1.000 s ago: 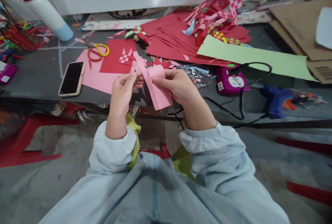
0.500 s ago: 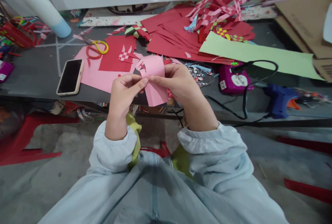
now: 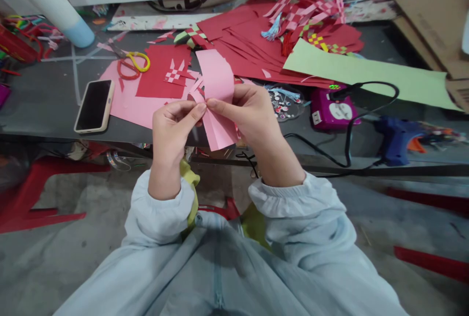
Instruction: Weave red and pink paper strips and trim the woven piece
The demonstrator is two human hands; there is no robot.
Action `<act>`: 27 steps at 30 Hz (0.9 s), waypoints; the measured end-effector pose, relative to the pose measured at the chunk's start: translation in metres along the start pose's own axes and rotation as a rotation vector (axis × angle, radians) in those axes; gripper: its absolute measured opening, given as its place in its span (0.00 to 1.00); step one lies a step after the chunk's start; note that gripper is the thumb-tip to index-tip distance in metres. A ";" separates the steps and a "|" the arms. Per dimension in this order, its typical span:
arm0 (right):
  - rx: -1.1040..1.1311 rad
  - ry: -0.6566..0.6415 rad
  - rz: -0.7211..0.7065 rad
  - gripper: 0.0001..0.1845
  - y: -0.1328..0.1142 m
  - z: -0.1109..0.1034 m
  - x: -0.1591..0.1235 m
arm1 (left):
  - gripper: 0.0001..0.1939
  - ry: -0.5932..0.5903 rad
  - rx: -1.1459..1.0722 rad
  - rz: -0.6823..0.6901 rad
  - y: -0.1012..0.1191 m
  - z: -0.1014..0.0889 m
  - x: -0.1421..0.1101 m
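Note:
Both hands pinch one piece of pink paper (image 3: 218, 74) above the front edge of the table. My left hand (image 3: 175, 120) is closed on its left edge, thumb against forefinger. My right hand (image 3: 252, 113) is closed around its right side, with the thumb in front and the fingers hidden behind. The paper bends over the right fingers, and narrow cut strips (image 3: 198, 90) show at its left side. Beyond the hands, a small pink-and-red woven paper piece (image 3: 175, 73) lies on a red sheet (image 3: 146, 84), which rests on a larger pink sheet (image 3: 128, 106).
Scissors (image 3: 134, 64) and a phone (image 3: 94, 106) lie to the left, below a bottle (image 3: 54, 8). Red sheets (image 3: 242, 45) and woven strips (image 3: 293, 18) are piled behind. On the right are a green sheet (image 3: 366, 74), a purple power box (image 3: 332, 108), its cable and a blue glue gun (image 3: 395, 140).
The top of the pink paper now stands higher and reaches farther away from me, where it was curled over before. Both hands keep their pinch on it. The view has shifted slightly.

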State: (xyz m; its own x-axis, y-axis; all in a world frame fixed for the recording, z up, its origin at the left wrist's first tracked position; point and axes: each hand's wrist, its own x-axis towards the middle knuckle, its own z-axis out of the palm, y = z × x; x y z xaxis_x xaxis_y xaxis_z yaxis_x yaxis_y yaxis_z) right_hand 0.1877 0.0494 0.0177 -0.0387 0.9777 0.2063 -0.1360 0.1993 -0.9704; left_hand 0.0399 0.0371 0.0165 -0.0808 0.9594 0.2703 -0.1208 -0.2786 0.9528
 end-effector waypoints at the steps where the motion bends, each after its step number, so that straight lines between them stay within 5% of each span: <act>1: -0.012 0.014 -0.014 0.11 0.000 0.001 0.000 | 0.11 0.005 -0.002 0.006 0.000 0.000 0.000; 8: -0.072 0.039 0.014 0.13 0.001 0.003 -0.003 | 0.09 0.039 -0.019 0.006 -0.002 0.002 -0.002; 16: -0.050 0.021 0.050 0.14 0.002 -0.002 -0.002 | 0.18 0.026 -0.005 -0.191 0.006 0.002 -0.001; 27: 0.009 -0.081 0.112 0.15 -0.003 -0.006 -0.002 | 0.11 0.011 -0.044 -0.103 0.002 -0.002 -0.001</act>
State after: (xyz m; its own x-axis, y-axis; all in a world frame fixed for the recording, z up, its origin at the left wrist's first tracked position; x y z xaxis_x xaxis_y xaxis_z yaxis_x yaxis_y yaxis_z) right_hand 0.1942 0.0476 0.0191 -0.1337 0.9853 0.1068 -0.1350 0.0887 -0.9869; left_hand 0.0378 0.0356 0.0175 -0.0761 0.9825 0.1697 -0.1722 -0.1806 0.9684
